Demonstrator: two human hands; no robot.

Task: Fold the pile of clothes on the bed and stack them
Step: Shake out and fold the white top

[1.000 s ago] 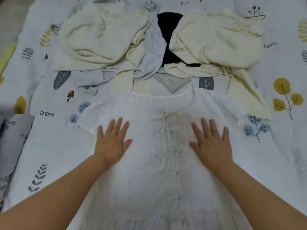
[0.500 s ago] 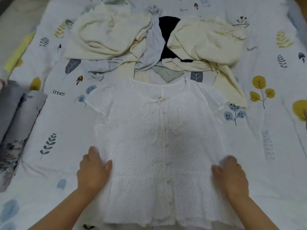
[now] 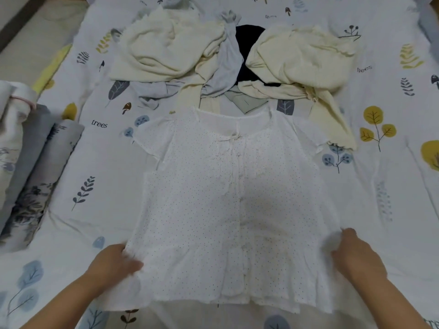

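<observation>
A white dotted blouse point(image 3: 228, 205) lies spread flat, front up, on the bed in front of me. My left hand point(image 3: 116, 262) holds its left side edge just above the ruffled hem, thumb on top of the cloth. My right hand point(image 3: 356, 255) has its fingers curled at the right side edge at about the same height. Beyond the collar sits the unfolded pile: two cream garments point(image 3: 166, 48) point(image 3: 301, 58), a pale grey piece point(image 3: 228, 62) and a dark navy item point(image 3: 248, 39) mostly buried between them.
The bed sheet point(image 3: 392, 186) is white with leaf and tree prints. Rolled grey floral bedding point(image 3: 35, 176) lies along the left edge. The floor point(image 3: 26, 39) shows at the far left beyond the mattress.
Both hands slid from the blouse's chest down and outward to its side edges near the hem, flattening it. My view pulled back, showing more of the bed.
</observation>
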